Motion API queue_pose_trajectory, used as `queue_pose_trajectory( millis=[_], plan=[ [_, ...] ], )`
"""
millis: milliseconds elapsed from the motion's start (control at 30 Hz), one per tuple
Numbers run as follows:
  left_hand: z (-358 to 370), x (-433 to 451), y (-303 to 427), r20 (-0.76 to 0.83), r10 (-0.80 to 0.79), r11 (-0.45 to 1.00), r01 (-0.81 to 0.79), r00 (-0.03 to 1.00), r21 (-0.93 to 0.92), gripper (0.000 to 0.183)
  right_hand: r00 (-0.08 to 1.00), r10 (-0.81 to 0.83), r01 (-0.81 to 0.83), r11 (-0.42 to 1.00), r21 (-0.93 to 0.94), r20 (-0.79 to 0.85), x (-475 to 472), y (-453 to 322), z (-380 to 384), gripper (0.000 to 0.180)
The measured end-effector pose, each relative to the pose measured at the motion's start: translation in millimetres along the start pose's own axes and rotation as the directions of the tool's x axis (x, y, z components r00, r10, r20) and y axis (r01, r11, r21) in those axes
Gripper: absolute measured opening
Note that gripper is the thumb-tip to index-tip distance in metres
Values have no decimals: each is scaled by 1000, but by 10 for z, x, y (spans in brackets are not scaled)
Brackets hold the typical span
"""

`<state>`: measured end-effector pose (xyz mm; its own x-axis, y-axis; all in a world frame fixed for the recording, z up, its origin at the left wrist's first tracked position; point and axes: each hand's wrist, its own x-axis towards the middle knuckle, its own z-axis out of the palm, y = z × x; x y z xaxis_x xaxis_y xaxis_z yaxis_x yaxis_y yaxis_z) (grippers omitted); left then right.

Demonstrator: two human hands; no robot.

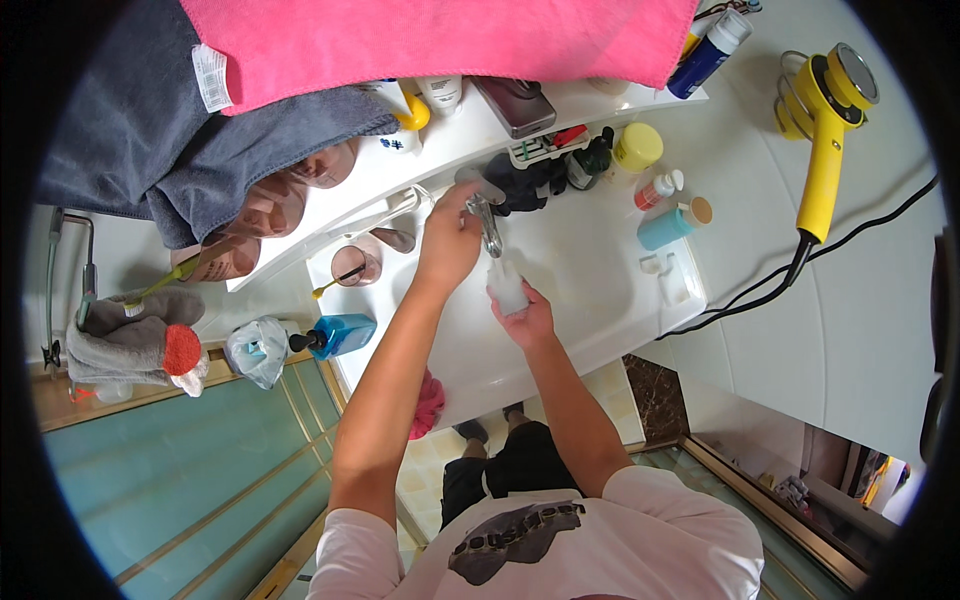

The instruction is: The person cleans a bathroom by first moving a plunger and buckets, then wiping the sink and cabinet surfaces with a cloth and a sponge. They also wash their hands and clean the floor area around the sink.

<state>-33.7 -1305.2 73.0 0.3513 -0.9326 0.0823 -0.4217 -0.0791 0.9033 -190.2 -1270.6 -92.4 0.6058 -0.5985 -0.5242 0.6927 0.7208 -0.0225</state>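
Note:
My left hand [451, 238] is at the chrome faucet [489, 225], its fingers over the body and handle; how firmly they close on it is hard to tell. Below the spout, my right hand [526, 315] holds a small clear or whitish cup-like container [508, 289] with its mouth up under the faucet. Water appears to run into it, though the edges are blurred. Both hands are over the white washbasin [592, 330]. A clear tumbler [356, 266] with a yellow toothbrush [327, 288] stands left of my left hand.
A blue pump bottle [345, 335] lies toward the left rim. Right of the faucet are a black bottle [589, 163], a yellow-lidded jar [638, 148], and a teal bottle [666, 227]. A yellow hair dryer [823, 165] hangs at right. Pink [450, 37] and grey towels [150, 127] cover the shelf.

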Motion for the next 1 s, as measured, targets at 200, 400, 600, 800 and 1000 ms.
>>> queue_pose_trajectory(
  millis=[200,400,600,800,1000],
  plan=[
    [56,54,55,167,291,904,-328,942,273,47,976,195,-206,970,129,95,101,-63,6,25],
    [149,59,-8,213,297,873,-355,931,334,48,972,232,-234,965,-121,-34,556,-91,119,36],
    [91,62,-20,209,278,892,-332,938,307,47,924,-36,-130,905,-404,-379,1091,71,-150,35],
    [263,80,-52,170,368,849,-405,914,339,45,906,-259,-316,114,-942,-335,1224,-57,-446,36],
    [371,27,-16,72,437,810,-428,896,401,41,961,-258,203,428,-881,96,994,-291,-546,54]
  ],
)
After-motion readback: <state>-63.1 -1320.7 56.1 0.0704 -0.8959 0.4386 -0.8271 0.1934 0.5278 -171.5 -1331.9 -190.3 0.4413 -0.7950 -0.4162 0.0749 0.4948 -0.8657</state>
